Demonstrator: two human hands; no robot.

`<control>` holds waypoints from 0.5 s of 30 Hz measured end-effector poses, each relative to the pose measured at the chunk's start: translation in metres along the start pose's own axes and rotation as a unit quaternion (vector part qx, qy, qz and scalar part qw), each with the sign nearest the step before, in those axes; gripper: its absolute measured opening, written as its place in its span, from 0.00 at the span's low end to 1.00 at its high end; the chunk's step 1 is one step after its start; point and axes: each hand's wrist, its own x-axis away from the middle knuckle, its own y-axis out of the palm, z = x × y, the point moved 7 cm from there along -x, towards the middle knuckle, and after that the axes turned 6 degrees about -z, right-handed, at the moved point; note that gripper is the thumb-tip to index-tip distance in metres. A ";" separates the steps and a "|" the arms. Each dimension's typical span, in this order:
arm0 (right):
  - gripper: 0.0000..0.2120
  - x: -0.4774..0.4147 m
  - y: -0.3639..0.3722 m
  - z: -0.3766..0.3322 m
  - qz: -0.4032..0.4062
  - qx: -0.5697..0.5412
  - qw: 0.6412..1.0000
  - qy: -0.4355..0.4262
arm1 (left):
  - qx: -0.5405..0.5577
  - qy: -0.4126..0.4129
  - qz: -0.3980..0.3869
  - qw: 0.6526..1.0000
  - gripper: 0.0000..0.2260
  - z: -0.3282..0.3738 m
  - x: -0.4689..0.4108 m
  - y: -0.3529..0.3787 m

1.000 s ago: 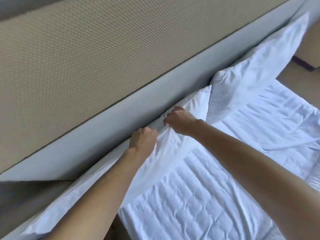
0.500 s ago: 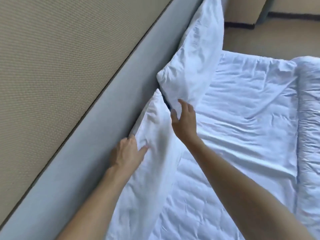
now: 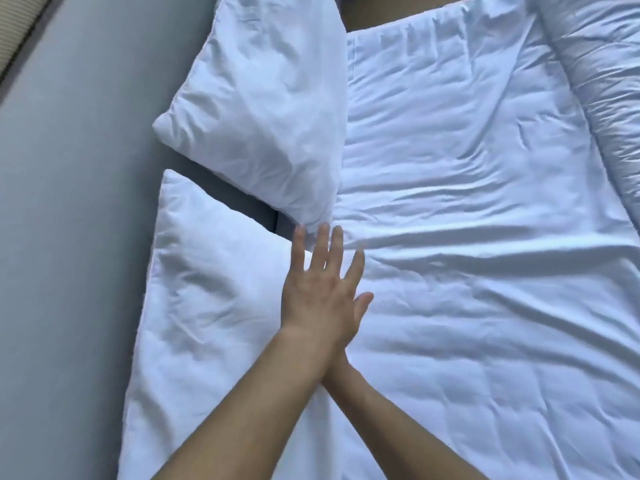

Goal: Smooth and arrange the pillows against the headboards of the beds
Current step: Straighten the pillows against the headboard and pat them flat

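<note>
Along the head edge of the bed, against the grey headboard (image 3: 69, 237): near pillow (image 3: 207, 306) lying flat but creased, far pillow (image 3: 263, 116) skewed. Left hand (image 3: 322, 296) flat at the near pillow's inner edge, grip apart, holding nothing; right hand hidden beneath it, grip impossible to tell. Probably midway: smoothing and squaring left. Rumpled duvet (image 3: 485, 237) rightward.
</note>
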 end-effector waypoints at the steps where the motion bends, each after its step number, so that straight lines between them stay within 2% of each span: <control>1: 0.28 -0.001 -0.002 0.001 0.024 -0.010 0.999 -0.023 | -0.056 0.001 -0.020 0.998 0.31 -0.011 -0.009 0.021; 3: 0.27 -0.008 0.002 0.008 0.027 -0.008 0.998 -0.053 | -0.128 -0.043 -0.047 0.990 0.32 -0.060 -0.014 0.060; 6: 0.27 -0.034 0.011 0.038 -0.016 0.049 0.998 -0.045 | -0.153 -0.110 -0.032 0.982 0.35 -0.124 -0.004 0.086; 11: 0.27 -0.050 0.009 0.075 0.041 0.106 0.993 -0.027 | -0.130 -0.105 -0.022 0.986 0.38 -0.133 -0.001 0.087; 13: 0.27 -0.046 0.011 0.074 0.052 0.058 0.997 0.012 | -0.130 -0.109 -0.030 0.985 0.38 -0.139 0.005 0.082; 15: 0.27 -0.028 0.011 0.064 0.071 -0.042 0.995 0.060 | -0.147 -0.124 -0.045 0.980 0.35 -0.135 0.008 0.078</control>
